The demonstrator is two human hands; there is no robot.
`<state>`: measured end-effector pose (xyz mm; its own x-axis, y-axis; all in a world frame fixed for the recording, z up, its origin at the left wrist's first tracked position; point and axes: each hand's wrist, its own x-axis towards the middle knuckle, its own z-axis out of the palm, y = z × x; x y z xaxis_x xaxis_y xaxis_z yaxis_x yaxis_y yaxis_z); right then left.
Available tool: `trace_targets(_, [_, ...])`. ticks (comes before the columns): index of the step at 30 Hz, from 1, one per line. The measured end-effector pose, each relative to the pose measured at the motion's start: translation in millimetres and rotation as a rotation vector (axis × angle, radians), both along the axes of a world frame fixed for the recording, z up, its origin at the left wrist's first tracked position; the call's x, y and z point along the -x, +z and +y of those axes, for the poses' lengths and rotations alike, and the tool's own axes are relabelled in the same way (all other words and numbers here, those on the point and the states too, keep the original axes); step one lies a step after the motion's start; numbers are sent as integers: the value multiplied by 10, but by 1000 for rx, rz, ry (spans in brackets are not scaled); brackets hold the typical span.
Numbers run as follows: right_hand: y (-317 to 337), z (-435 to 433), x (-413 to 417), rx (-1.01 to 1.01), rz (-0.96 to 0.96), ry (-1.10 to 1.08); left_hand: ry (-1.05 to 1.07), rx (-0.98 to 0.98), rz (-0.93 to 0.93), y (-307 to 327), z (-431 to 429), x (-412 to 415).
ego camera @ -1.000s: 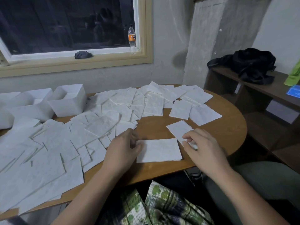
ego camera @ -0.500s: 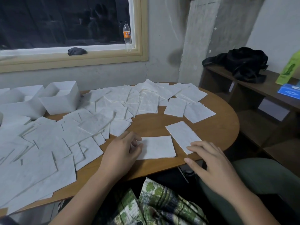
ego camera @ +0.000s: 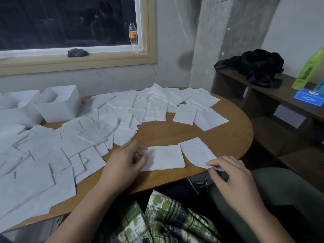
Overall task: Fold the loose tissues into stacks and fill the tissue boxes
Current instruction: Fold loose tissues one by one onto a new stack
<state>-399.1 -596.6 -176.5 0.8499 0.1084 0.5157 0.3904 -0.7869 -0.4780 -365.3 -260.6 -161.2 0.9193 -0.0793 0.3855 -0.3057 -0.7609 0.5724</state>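
Far left, the white tissue boxes (ego camera: 57,104) sit open at the back of the table (ego camera: 228,134), and the loose tissues (ego camera: 52,155) sprawl across most of the wood in front of them, so there's plenty left to fold. Moving in, the left hand (ego camera: 124,162) hasn't budged: fingers curled against the left edge of the folded stack (ego camera: 164,157), thumb on top, steadying it near the front edge. Whether it actually nips the layers I cannot tell. Just right of the stack lies the single tissue (ego camera: 196,151), angled, its near corner hanging at the table's rim. And here's the change. A moment ago the right hand (ego camera: 228,174) lay spread and flat beside that tissue; now its thumb and fingertips have closed on the near corner, pinching it, and the corner curls up off the wood. My read: this sheet is the next one up, about to be drawn in and folded onto the stack, with box filling a long way off
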Motion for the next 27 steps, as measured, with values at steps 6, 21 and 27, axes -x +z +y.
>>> trace_targets(6, [227,127,3,-283,-31,-74,-2,21,1,33,6,18])
trace_targets(21, [650,777,110,-371,-82,280,-107,285,144,234,-9,152])
trace_targets(27, [654,805,13,-463,-4,250,-86,479,200,245,0,179])
